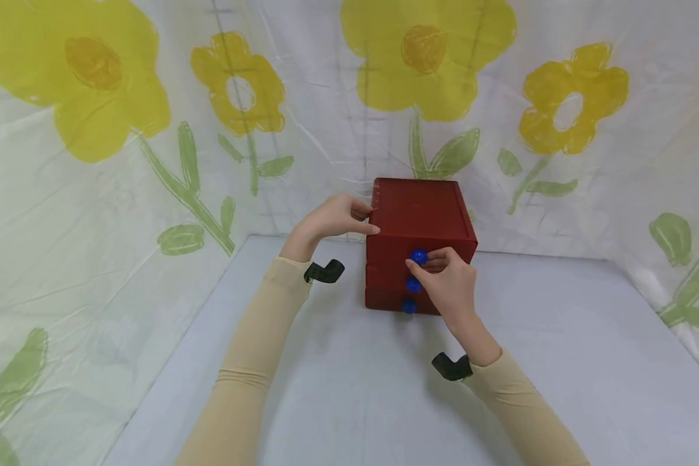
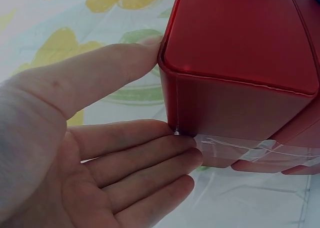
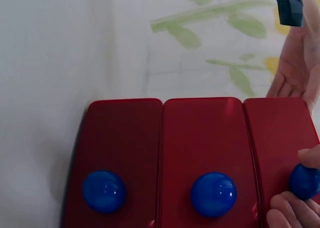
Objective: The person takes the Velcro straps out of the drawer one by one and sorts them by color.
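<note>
A red box of three stacked drawers [image 1: 419,207] stands on the table, each drawer front with a round blue knob. My right hand [image 1: 453,285] pinches the top blue knob [image 1: 419,257] between thumb and fingers. Below it are the middle knob [image 3: 213,194] and the bottom knob [image 3: 104,191], both free. All three drawer fronts look flush. At the box's upper left edge is my left hand [image 1: 336,217], its fingers extended. In the left wrist view the thumb [image 2: 115,62] touches one edge of the box and the fingertips [image 2: 182,158] lie along its side.
The box stands on a pale table [image 1: 349,388], near its back edge. Behind and to the sides hangs a white curtain [image 1: 314,77] printed with yellow flowers. Clear tape [image 2: 235,148] runs along the box's side. Dark wrist mounts [image 1: 326,272] stick out from both sleeves.
</note>
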`<state>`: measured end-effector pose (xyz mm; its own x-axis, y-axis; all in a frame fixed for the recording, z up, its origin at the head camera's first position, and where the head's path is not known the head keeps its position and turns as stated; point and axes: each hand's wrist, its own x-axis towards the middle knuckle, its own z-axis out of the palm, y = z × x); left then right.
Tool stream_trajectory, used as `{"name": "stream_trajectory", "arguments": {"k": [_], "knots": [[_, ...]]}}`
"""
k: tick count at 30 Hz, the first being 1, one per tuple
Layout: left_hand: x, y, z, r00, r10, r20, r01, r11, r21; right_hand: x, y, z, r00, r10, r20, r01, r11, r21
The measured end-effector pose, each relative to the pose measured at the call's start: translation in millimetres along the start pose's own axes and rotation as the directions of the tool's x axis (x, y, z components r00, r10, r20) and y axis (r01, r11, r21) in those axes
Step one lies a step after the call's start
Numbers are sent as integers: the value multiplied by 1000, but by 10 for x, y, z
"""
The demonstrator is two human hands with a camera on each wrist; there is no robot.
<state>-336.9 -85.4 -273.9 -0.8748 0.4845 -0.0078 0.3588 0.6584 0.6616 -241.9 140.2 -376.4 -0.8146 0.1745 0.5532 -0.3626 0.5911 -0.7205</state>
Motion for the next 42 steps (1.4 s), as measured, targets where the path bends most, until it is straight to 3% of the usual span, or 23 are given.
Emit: {"name": "stream_trajectory", "arguments": {"k": [42], "knots": [[-9, 26, -9, 1000, 7, -10, -7, 1000, -7, -396, -144, -245, 998, -33, 52, 35, 999, -27]]}}
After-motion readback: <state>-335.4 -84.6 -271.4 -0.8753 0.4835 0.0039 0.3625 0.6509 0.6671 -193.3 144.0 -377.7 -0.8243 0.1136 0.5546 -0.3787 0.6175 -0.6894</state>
